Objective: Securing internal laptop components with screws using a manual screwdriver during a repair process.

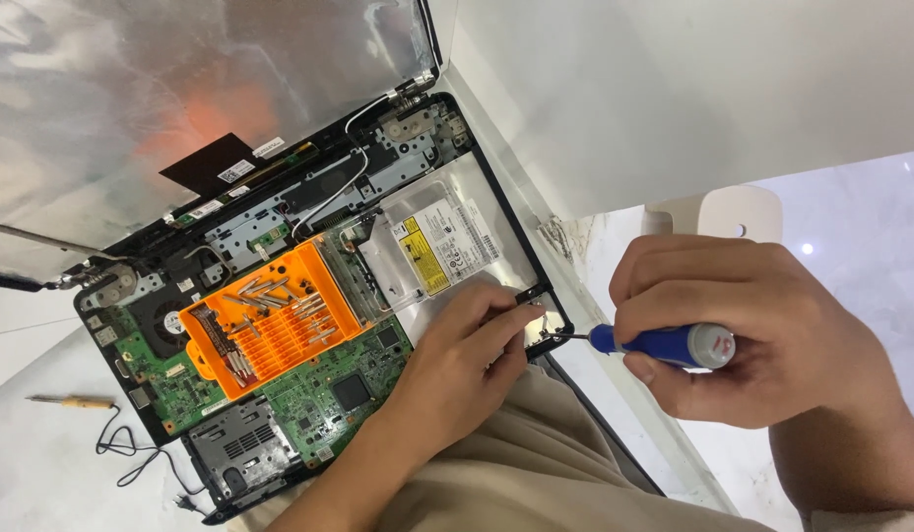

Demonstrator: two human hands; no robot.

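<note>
Opened laptop point(309, 394) flat on white counter point(43, 463), keyboard cover already off, green board bare. Silver disc drive point(447, 246) sitting in its bay at right edge, not out yet. Blue screwdriver point(664, 345) gripped tight in right hand point(743, 325), thin tip poking at drive's front corner. Left hand point(467, 355) pressing down on same corner, fingers bent, holding nothing. Orange bit tray point(270, 320) resting on board, full of metal bits. Small wooden-handled tool point(73, 401) lying far left on counter. Board, fan, other parts in place.
</note>
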